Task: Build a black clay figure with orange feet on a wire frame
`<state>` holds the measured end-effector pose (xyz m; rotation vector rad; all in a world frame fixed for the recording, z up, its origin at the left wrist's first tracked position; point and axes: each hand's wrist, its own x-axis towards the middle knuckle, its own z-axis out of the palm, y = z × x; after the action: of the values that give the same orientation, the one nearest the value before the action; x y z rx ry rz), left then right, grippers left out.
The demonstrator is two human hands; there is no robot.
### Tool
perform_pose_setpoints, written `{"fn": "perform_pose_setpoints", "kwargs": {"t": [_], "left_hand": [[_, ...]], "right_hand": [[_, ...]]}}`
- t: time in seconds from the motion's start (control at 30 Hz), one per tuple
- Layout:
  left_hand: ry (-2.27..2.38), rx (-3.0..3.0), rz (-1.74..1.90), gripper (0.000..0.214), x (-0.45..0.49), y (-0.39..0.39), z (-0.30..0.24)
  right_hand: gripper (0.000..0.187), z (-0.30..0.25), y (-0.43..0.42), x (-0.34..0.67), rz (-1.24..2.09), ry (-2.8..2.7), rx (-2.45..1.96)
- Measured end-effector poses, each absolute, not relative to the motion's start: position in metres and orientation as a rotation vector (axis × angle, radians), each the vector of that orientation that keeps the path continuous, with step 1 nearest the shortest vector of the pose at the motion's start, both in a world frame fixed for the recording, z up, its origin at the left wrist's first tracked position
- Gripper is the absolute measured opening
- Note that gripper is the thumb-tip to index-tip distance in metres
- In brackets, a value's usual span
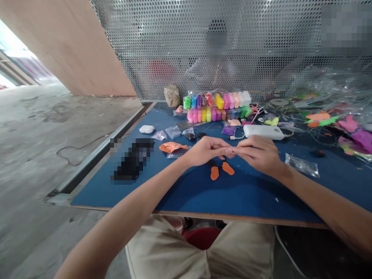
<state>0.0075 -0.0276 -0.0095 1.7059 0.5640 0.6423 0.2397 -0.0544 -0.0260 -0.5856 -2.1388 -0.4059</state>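
Above the blue table point(186, 197) my left hand point(205, 150) and my right hand point(258, 153) meet at the fingertips. Both are closed, with thumbs and fingers pinched together; whatever lies between the tips is hidden or too small to make out. Just below them, two flat orange clay pieces point(228, 168) rest side by side on the table. To the left of my left hand lies a lump of orange clay point(172, 147) on a clear plastic bag. Small bags with black clay point(189, 135) and purple clay point(229, 130) are behind my hands.
Packs of coloured clay point(216, 114) line the back, before a perforated metal panel point(174, 42). A white power bank point(263, 132) with a cable lies behind my right hand. Clear wrappers and clay scraps point(348, 124) crowd the right. A white earbud case point(147, 129) sits left.
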Motion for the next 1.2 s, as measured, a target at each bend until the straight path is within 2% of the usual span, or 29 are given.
{"fn": "perform_pose_setpoints", "kwargs": {"t": [0.33, 0.53, 0.63, 0.9, 1.2], "left_hand": [[0.531, 1.761, 0.684, 0.033, 0.008, -0.030, -0.007], [0.722, 1.707, 1.101, 0.034, 0.006, -0.015, -0.014], [0.811, 1.728, 1.231, 0.036, 0.000, -0.007, -0.014], [0.607, 1.473, 0.788, 0.035, 0.011, -0.018, -0.017], [0.525, 1.476, 0.652, 0.038, 0.012, -0.026, -0.013]], "right_hand": [[0.022, -0.022, -0.061, 0.239, -0.404, -2.061, -0.621], [0.010, -0.025, -0.057, 0.237, -0.152, -1.804, -0.862], [0.008, -0.027, -0.054, 0.237, -0.071, -1.888, -0.883], [0.011, -0.032, -0.051, 0.230, -0.173, -1.982, -0.761], [0.008, -0.033, -0.047, 0.235, -0.282, -2.050, -0.718]]}}
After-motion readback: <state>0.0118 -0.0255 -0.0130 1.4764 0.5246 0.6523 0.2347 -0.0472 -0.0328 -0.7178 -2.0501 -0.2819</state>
